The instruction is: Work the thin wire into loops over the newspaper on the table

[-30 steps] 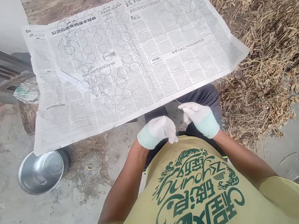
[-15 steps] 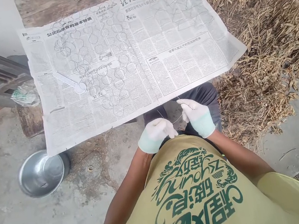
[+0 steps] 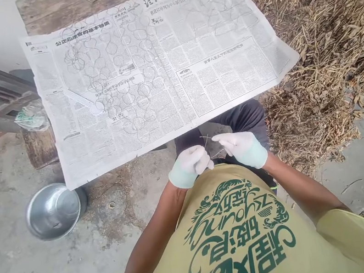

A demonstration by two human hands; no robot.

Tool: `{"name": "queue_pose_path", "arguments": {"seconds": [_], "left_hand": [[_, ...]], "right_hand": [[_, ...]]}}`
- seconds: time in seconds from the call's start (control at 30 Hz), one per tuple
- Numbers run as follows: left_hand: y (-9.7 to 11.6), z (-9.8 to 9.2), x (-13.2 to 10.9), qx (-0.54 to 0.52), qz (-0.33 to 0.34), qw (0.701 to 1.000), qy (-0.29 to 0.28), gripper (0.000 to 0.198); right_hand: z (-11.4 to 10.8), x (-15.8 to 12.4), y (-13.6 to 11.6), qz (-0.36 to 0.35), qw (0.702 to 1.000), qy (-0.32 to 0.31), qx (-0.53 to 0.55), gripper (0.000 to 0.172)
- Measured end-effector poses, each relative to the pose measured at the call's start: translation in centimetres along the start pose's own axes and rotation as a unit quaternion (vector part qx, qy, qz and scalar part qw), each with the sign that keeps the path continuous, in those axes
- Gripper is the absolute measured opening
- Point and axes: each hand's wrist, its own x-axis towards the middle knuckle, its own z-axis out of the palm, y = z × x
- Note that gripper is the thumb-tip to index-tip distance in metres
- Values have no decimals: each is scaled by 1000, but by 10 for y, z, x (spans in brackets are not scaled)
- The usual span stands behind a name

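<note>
White gloves with pale green cuffs cover both my hands, which are close together over my lap, just below the newspaper's near edge. My left hand [image 3: 191, 164] is closed, pinching one end of a thin wire [image 3: 218, 153]. With thumb and fingers, my right hand [image 3: 240, 145] pinches the wire's other part. Between the hands the wire bends, and its two ends cross above the fingertips. On the newspaper [image 3: 162, 125] lie several thin wire rings [image 3: 119, 60], many overlapping. A long white tool with a round end [image 3: 96, 108] rests left of them.
The newspaper covers a wooden table [image 3: 53, 13]. A metal pot [image 3: 55, 211] stands on the concrete floor at left. By a wooden block [image 3: 40, 148] is a crumpled plastic bag [image 3: 32, 117]. Dry plant stalks [image 3: 329, 37] are heaped at right.
My right hand has moved down and turned, its fingertips now pointing left. The wire's ends, apart before, now cross. My left hand has stayed nearly in place.
</note>
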Motion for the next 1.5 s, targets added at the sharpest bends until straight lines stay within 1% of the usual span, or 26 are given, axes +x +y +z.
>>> {"name": "queue_pose_path", "arguments": {"seconds": [0.1,0.13,0.2,0.27,0.37,0.43,0.53,0.63,0.7,0.77,0.83,0.93,1.03,1.1,1.13,1.2,1.27,1.33,1.4,1.5], "left_hand": [[2,4,0,-9,6,1000,10,64],[3,5,0,-7,9,1000,22,65],[6,7,1,4,17,999,50,64],[9,8,1,16,27,997,66,63],[12,8,3,33,44,996,64,62],[12,8,3,53,54,995,65,62],[12,8,2,85,62,990,93,60],[13,8,-3,79,60,989,113,55],[15,7,-5,74,50,990,108,52],[16,6,-6,76,41,991,99,51],[17,4,-5,74,37,993,83,53],[14,0,-1,53,25,997,41,54],[12,-2,2,36,12,999,3,56],[13,-1,0,48,14,999,-2,57],[16,0,-2,70,21,997,6,56],[22,6,-7,152,43,986,46,49],[29,12,-12,253,68,959,106,38],[31,19,-15,309,88,935,154,33],[29,24,-16,302,102,932,172,37],[22,29,-14,259,101,943,181,46]], "right_hand": [[-3,-1,-2,30,999,-14,41,37],[-5,-1,-2,45,996,-25,66,37],[-8,-1,-2,68,986,-45,146,43],[-10,0,0,81,959,-58,264,52],[-9,2,4,103,893,-85,429,59],[-6,2,5,123,859,-110,484,58],[-4,2,2,147,838,-131,509,57],[-4,1,-2,150,842,-127,502,51],[-4,1,-3,137,853,-125,488,50],[-4,1,-2,127,856,-132,483,51],[-3,1,-1,128,849,-150,490,51],[2,-1,1,146,823,-195,513,55],[10,-4,6,150,809,-194,535,56],[14,-7,9,131,808,-192,542,56],[16,-8,10,120,807,-200,542,57],[19,-10,13,109,806,-219,539,56],[20,-11,15,108,805,-226,538,54],[22,-12,17,109,808,-220,536,53],[24,-14,19,110,816,-210,528,56],[27,-16,21,115,817,-200,528,63]]}}
